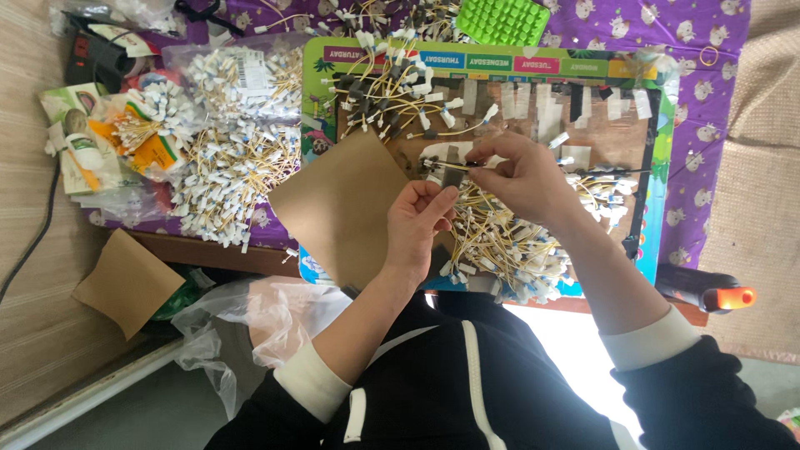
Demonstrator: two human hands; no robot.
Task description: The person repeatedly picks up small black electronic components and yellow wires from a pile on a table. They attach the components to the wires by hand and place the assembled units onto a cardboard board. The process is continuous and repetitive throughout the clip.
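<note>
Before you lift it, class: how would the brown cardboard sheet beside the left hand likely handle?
The brown cardboard sheet looks thin and flat, so probably light and fairly stiff, though it may bend. It juts past the board's edge near the left hand, so a push could slide or tip it off.

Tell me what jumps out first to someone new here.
Heaps of short yellow wires with white end tags cover the purple patterned tablecloth, thickest at left and under the hands. At centre, the right hand pinches one dark-tipped yellow wire above a colourful board; the left hand sits just below, beside a brown cardboard sheet.
</note>
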